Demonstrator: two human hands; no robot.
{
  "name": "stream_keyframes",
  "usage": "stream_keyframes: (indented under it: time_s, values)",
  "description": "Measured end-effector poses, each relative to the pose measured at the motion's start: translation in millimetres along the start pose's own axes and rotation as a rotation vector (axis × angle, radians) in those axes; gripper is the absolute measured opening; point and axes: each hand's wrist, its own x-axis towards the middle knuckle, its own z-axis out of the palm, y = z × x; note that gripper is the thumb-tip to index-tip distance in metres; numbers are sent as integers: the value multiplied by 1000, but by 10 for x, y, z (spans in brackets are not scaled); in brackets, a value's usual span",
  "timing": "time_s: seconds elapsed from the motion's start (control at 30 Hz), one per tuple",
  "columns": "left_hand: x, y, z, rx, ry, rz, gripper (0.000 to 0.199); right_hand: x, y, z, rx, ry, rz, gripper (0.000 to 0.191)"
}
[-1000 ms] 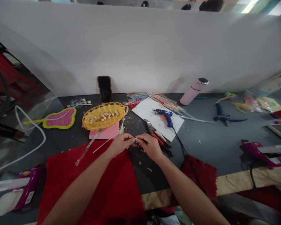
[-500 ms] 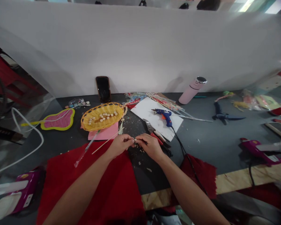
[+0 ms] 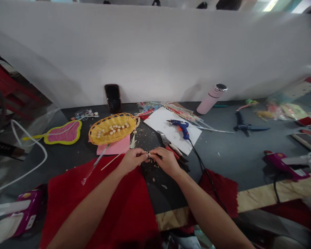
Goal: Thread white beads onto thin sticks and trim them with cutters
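Observation:
My left hand [image 3: 133,160] and my right hand [image 3: 166,162] meet over the dark tabletop, fingertips pinched together. Between them is a small pale piece [image 3: 149,154], mostly covered by the fingers, gripped from both sides. Pale crumbs [image 3: 156,166] lie just below the fingertips. To the left, a thin pale stick [image 3: 114,159] rests by my left wrist. Beyond it stands a yellow woven basket [image 3: 105,125] with several small whitish pieces [image 3: 116,129] inside. Red-handled pliers or cutters [image 3: 176,152] lie beside my right hand.
A blue glue gun [image 3: 181,128] lies on a white sheet [image 3: 155,119], its cord trailing toward me. Red cloth [image 3: 126,207] lies under my left arm. A phone [image 3: 113,98] leans on the partition; a pink flask [image 3: 209,101] stands right. Purple devices [image 3: 281,160] sit at the sides.
The view has shifted very slightly. Both hands keep their pinch on the small piece in the same place, with hardly any visible movement of the fingers.

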Motion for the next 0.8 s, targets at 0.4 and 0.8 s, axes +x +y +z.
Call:
stream_keyframes:
  time_s: [0.4, 0.8]
  values:
    - [-18, 33, 12, 34, 12, 18, 26, 2, -21, -5, -21, -12, 3, 12]
    - [-31, 65, 30, -1, 31, 18, 23, -9, 2, -7, -15, -15, 4, 11]
